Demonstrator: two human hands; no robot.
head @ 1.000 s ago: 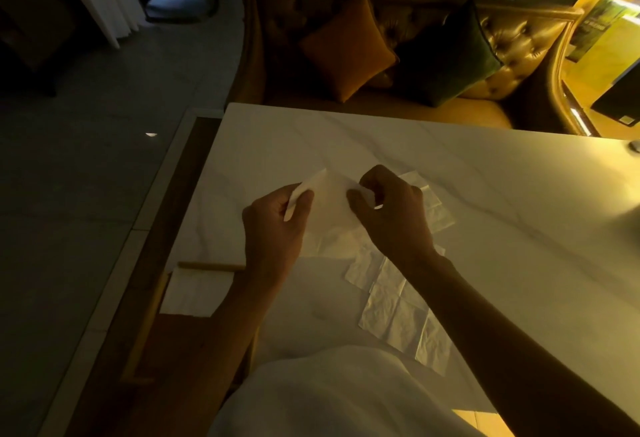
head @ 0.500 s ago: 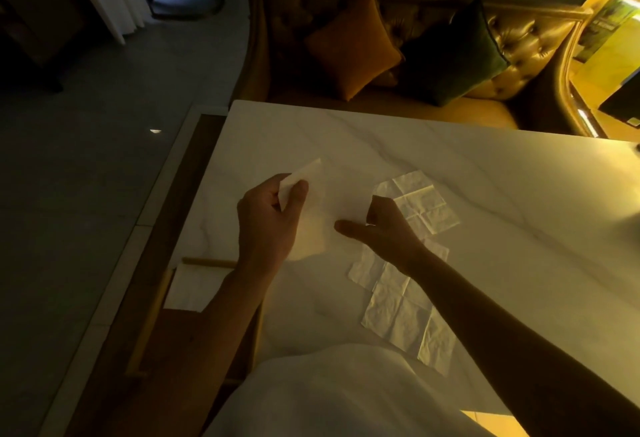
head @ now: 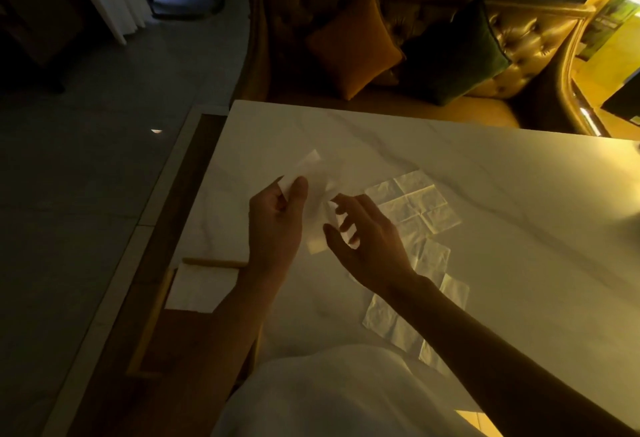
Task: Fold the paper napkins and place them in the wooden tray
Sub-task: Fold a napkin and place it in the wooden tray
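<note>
Off the table's [head: 502,228] left edge, the wooden tray [head: 152,318] holds one folded napkin [head: 201,287] at its far end. Above the table near that edge, the left hand [head: 273,225] pinches a part-folded napkin [head: 318,201] between thumb and fingers. The right hand [head: 370,249] is loosely spread, fingertips at that napkin's edge, gripping nothing. Unfolded napkins [head: 415,208] lie flat further right.

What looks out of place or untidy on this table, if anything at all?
Only the loose napkins look untidy: they lie in a crooked, overlapping row on the table, at the person's right, and none is squared to its edge. I see nothing torn or spilled. A single napkin lies flat in the tray.
</note>
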